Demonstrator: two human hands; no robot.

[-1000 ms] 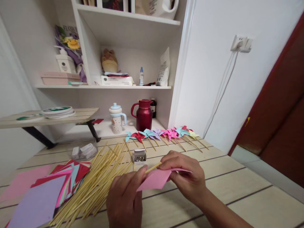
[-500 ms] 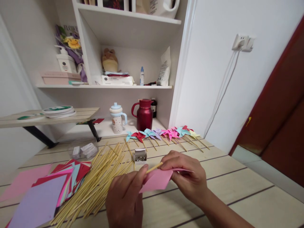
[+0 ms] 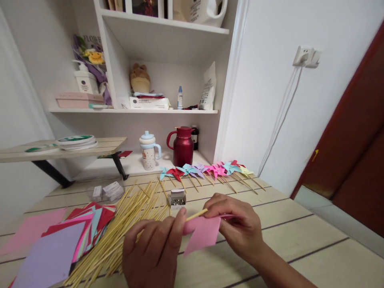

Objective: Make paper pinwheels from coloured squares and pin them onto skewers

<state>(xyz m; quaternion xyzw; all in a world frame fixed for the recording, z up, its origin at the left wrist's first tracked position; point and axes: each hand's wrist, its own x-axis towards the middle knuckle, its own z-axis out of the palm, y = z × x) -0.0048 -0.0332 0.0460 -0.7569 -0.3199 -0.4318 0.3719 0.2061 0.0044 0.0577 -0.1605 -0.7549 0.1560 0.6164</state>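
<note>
Pink paper square [image 3: 203, 236] was pinched between both hands just above the wooden tabletop [image 3: 300, 236], with the right hand [image 3: 237, 224] closed on its top edge and the left hand [image 3: 156, 248] gripping its near corner along with a bamboo stick [image 3: 195, 215] that poked out between them. Right behind the hands sat a small open box of pins [image 3: 177, 198], a big loose pile of bamboo sticks [image 3: 126, 228] and a stack of coloured paper [image 3: 69, 244] off to the left, and a row of finished pinwheels [image 3: 207, 170] lined up further back near a red thermos jug [image 3: 183, 146].
</note>
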